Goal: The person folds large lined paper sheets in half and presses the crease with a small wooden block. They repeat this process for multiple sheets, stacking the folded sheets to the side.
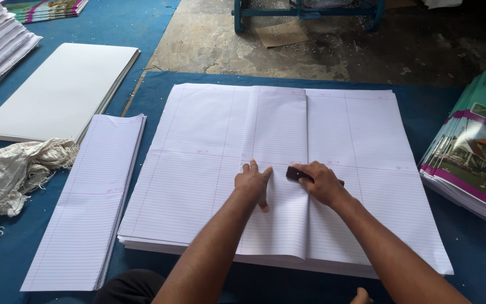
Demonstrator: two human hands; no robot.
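A big stack of white ruled paper sheets [198, 169] lies on the blue mat in front of me. Its top sheet is folded over into a narrow strip [277, 129] down the middle. My left hand [252, 183] rests flat on that folded strip, fingers apart. My right hand [320, 183] grips a small dark creasing tool [295, 174] and presses it against the fold edge at the strip's right side.
A pile of folded ruled sheets [88, 202] lies to the left, with a stack of plain white board [63, 90] and a crumpled rag [12, 174] beyond it. Colourful printed covers [473, 163] are stacked at the right. Bare concrete floor [310, 45] is ahead.
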